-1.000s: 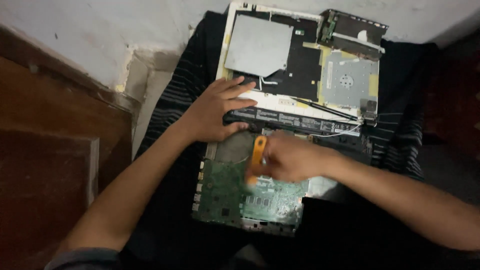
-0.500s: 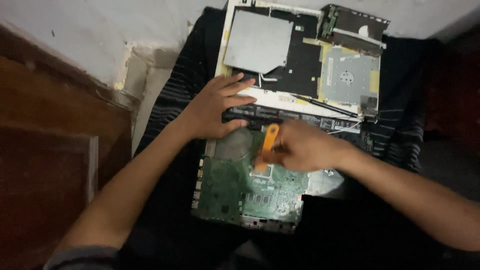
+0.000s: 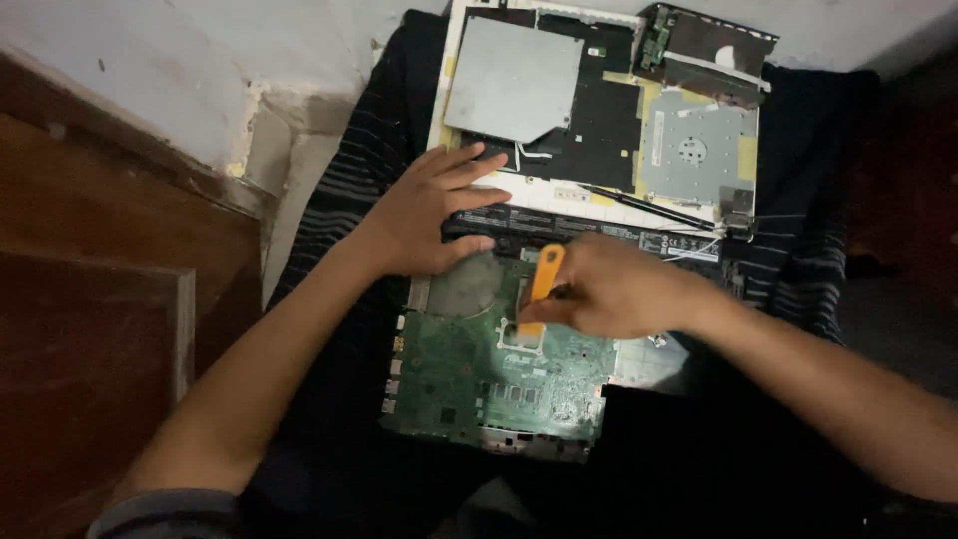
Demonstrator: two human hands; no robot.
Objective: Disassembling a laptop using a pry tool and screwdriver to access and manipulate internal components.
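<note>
Gripping an orange pry tool (image 3: pixel 540 289) whose long axis ran from its fingers down onto the green board (image 3: pixel 469 374) just beneath, the right hand (image 3: pixel 609 289) worked while the left hand (image 3: pixel 424 215) lay open, flat on the black battery (image 3: pixel 589 232) beyond.

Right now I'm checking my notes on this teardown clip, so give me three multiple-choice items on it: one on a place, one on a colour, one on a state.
1. Where does the left hand rest?
A. On the wooden floor
B. On the open laptop chassis, by the black battery strip
C. On the person's knee

2. What colour is the tool in the right hand?
A. Orange
B. Blue
C. Silver

3. How does the green circuit board lie?
A. Bare, components showing
B. Under a closed lid
C. Wrapped in a bag

Answers: 1 B, its fingers spread over the chassis edge; 2 A, the orange handle sticks up from the grip; 3 A, chips and slots are exposed.
</note>
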